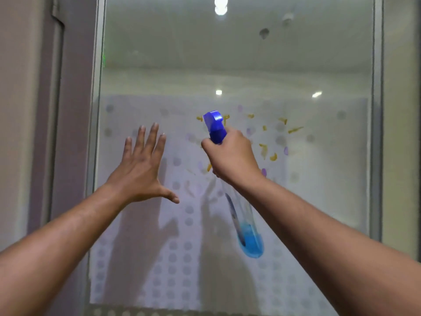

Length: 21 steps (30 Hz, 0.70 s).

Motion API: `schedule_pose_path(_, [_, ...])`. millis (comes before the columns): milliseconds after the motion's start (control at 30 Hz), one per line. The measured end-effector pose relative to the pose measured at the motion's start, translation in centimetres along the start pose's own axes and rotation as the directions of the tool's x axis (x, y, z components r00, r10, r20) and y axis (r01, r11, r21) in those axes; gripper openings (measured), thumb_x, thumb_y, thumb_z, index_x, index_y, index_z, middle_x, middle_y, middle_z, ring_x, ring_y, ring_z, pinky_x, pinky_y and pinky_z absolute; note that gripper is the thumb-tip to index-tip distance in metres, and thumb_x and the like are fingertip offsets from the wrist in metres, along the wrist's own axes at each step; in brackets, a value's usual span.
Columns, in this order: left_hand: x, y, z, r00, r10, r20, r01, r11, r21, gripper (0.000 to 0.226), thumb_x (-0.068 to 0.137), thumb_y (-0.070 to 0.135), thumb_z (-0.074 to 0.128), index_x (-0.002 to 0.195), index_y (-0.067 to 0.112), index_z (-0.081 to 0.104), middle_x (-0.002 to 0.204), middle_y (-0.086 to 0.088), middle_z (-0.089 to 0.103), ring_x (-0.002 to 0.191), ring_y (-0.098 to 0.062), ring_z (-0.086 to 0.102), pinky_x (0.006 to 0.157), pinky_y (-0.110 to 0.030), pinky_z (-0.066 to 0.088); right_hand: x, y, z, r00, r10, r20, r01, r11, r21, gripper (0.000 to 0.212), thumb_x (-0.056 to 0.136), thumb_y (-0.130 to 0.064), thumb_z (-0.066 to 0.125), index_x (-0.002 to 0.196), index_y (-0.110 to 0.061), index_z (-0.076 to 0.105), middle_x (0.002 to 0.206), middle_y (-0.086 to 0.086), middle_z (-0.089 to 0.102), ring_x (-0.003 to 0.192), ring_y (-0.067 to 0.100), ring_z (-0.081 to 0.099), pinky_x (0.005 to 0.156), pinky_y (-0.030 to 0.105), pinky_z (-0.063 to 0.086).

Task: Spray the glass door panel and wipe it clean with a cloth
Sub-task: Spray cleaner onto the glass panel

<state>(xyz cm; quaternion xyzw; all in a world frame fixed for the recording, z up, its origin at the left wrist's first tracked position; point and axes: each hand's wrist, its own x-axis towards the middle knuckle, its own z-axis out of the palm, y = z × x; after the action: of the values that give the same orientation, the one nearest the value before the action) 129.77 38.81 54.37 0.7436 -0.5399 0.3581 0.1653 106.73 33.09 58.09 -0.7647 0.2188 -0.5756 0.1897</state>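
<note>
Your right hand (230, 156) is closed around the neck of the spray bottle (239, 201), fingers wrapped on the far side and hidden from the camera. The bottle's blue trigger head (214, 126) rises above your fist and faces the glass door panel (237, 65). The clear body hangs below your wrist, tilted, its base lower and to the right of the head. A small amount of blue liquid (250, 242) sits pooled at the base; the rest of the body is see-through.

Your left hand (143, 169) is raised to the left of the bottle, well apart from it, palm toward the panel. Its fingers are spread wide and straight, thumb out to the side, holding nothing. You cannot tell from this view whether the palm touches the glass.

The panel fills the frame ahead of you, set between metal frame edges (377, 110) at left and right. Its lower part is frosted with rows of grey dots (188, 258). Yellow smears (273, 157) and purple smears (286, 151) are scattered on the glass around and to the right of the trigger head, with a few more just below your right fist. Shadows of both arms fall on the frosted part below the hands. Bright light reflections (220, 5) show on the panel well above the bottle.
</note>
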Motion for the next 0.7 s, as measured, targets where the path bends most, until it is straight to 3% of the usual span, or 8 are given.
schedule_pose_path(100, [-0.1, -0.3, 0.2, 1.000, 0.029, -0.007, -0.029, 1.000, 0.001, 0.178, 0.043, 0.109, 0.059, 0.161, 0.019, -0.040, 0.165, -0.004, -0.053, 0.158, -0.037, -0.041, 0.133, -0.064, -0.008, 1.7, -1.3, 1.9, 0.999, -0.027, -0.017, 0.026, 0.999, -0.041, 0.026, 0.089, -0.025, 0.058, 0.070, -0.023, 0.041, 0.067, 0.000, 0.049, 0.060, 0.026, 0.049, 0.056, 0.032, 0.035])
schedule_pose_path(233, [-0.1, -0.3, -0.1, 1.000, 0.014, -0.003, -0.014, 1.000, 0.008, 0.177, 0.044, 0.109, 0.060, 0.161, 0.020, -0.039, 0.166, -0.004, -0.052, 0.158, -0.037, -0.040, 0.133, -0.065, -0.006, 2.8, -2.4, 3.9, 0.998, -0.042, -0.055, 0.037, 0.996, -0.087, 0.019, 0.092, -0.030, 0.059, 0.079, -0.018, 0.051, 0.070, 0.000, 0.053, 0.058, 0.020, 0.049, 0.052, 0.031, 0.031])
schedule_pose_path(567, [-0.4, -0.6, -0.1, 1.000, 0.002, 0.004, -0.002, 1.000, 0.028, 0.173, 0.043, 0.112, 0.052, 0.157, 0.025, -0.045, 0.164, 0.000, -0.055, 0.156, -0.033, -0.045, 0.134, -0.061, -0.007, 4.5, -4.8, 4.4, 0.993, -0.033, -0.117, 0.022, 0.995, -0.097, 0.020, 0.097, -0.032, 0.060, 0.092, -0.013, 0.056, 0.072, -0.002, 0.050, 0.070, 0.029, 0.054, 0.054, 0.031, 0.032])
schedule_pose_path(700, [-0.3, -0.5, -0.3, 1.000, -0.001, 0.007, 0.001, 0.999, 0.047, 0.174, 0.043, 0.113, 0.050, 0.157, 0.022, -0.045, 0.163, -0.001, -0.055, 0.156, -0.033, -0.045, 0.134, -0.061, -0.008, 4.6, -4.6, 2.6, 0.992, 0.016, -0.124, -0.030, 0.993, -0.115, 0.021, 0.097, -0.032, 0.059, 0.092, -0.011, 0.056, 0.080, 0.004, 0.056, 0.078, 0.035, 0.058, 0.064, 0.033, 0.039])
